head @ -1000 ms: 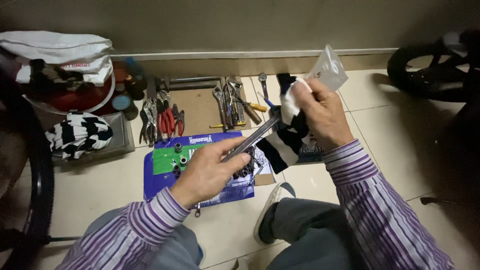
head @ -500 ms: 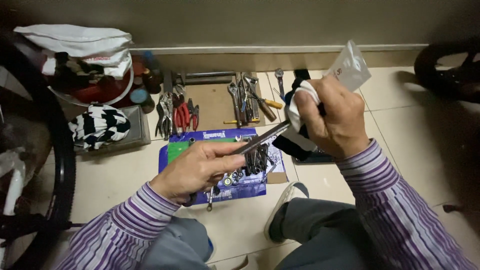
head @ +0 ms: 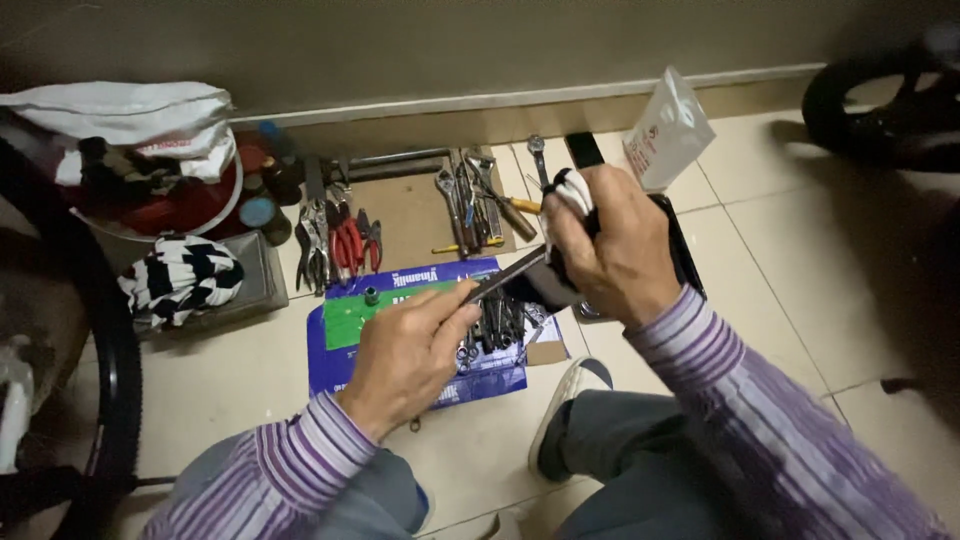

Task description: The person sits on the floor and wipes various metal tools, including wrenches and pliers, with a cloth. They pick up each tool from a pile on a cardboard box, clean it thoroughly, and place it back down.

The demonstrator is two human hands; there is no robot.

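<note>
My left hand (head: pixel 410 350) pinches one end of a flat grey metal tool (head: pixel 505 274), held slantwise over a blue and green tool pouch (head: pixel 350 320). My right hand (head: pixel 615 250) is closed around a black and white cloth (head: pixel 565 195) that wraps the tool's upper end. Several small wrenches (head: pixel 495 330) lie on the pouch just under both hands.
Pliers with red handles (head: pixel 345 245) and spanners (head: pixel 465 200) lie on cardboard by the wall. A striped cloth sits on a grey box (head: pixel 255 280) at left, next to a red tub (head: pixel 190 205). A bicycle tyre (head: pixel 100 330) curves at left, a wheel (head: pixel 880 100) at upper right, a white packet (head: pixel 665 130).
The view has shifted, so everything sits further right and lower. My right hand has slid the cloth along the tool, and the white packet now stands apart from it.
</note>
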